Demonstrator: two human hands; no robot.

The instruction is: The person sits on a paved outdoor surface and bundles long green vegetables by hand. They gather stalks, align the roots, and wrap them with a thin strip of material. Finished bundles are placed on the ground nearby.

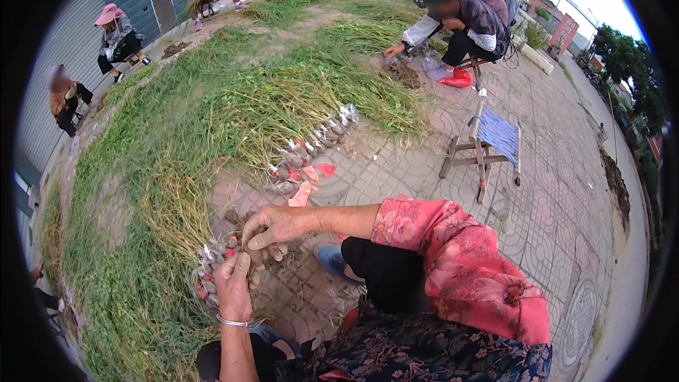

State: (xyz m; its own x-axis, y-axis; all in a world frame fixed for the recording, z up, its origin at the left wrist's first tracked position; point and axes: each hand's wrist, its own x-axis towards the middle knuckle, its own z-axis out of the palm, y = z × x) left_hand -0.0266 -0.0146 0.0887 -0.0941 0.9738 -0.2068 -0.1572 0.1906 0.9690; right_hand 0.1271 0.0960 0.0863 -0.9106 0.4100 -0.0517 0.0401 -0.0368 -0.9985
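Observation:
My left hand (pixel 233 281), with a silver bracelet at the wrist, has its thumb and fingers drawn together. Its fingertips meet those of my right hand (pixel 273 231), which reaches in from a pink floral sleeve with bent fingers. Whatever lies between them is too small and covered to tell. Around and below the hands are clumps of brown soil (pixel 233 216). Just left of them, small soil-filled plastic bundles (pixel 208 270), some with red wrapping, lie against the stems of cut green plants (pixel 175 217). A row of similar bundles (pixel 318 140) runs farther up along the plants.
Orange-red plastic scraps (pixel 302 194) lie on the paving (pixel 403 185). A folding stool with a blue woven seat (pixel 496 135) stands to the right. Beyond it a seated person (pixel 459 26) bends over soil beside a red bag (pixel 457 78). Other people sit around the plant heap.

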